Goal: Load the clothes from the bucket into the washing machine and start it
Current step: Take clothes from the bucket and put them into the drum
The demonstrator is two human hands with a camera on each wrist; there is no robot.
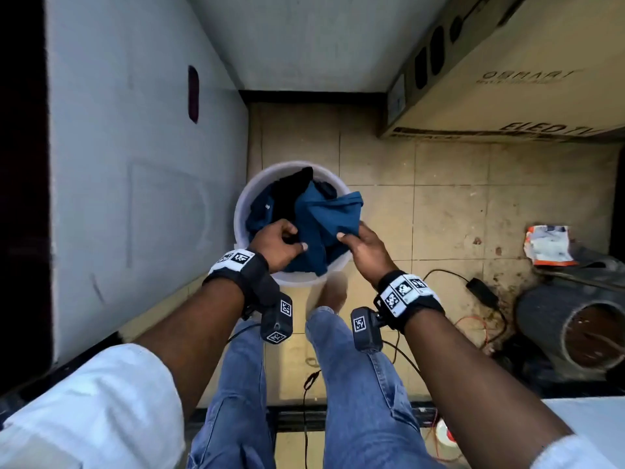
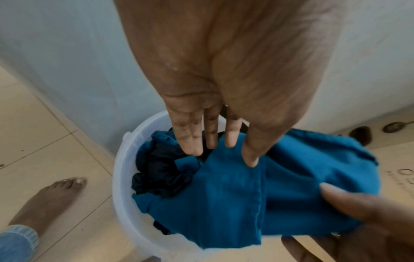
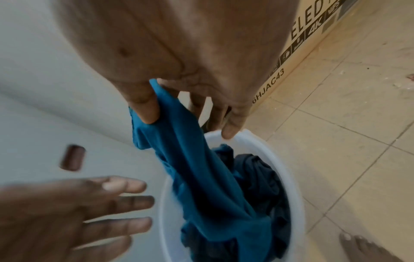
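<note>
A white bucket [image 1: 238, 211] stands on the tiled floor, holding a teal blue garment [image 1: 324, 218] and a black garment [image 1: 291, 194]. My right hand [image 1: 350, 233] pinches an edge of the blue garment [image 3: 197, 168] between thumb and fingers and holds it raised above the bucket rim [image 3: 295, 186]. My left hand [image 1: 294, 239] hovers over the near left of the bucket with fingers straight, fingertips [image 2: 229, 141] at the blue cloth [image 2: 280, 195] without gripping it. The black garment [image 2: 161, 173] lies low inside.
A tall white appliance side [image 1: 135, 164] with a dark red handle recess [image 1: 193, 94] flanks the bucket on the left. A cardboard TV box [image 1: 507, 79] leans at back right. Cables with an adapter [image 1: 480, 292], a black cylinder [image 1: 575, 323] and a packet [image 1: 548, 245] lie right.
</note>
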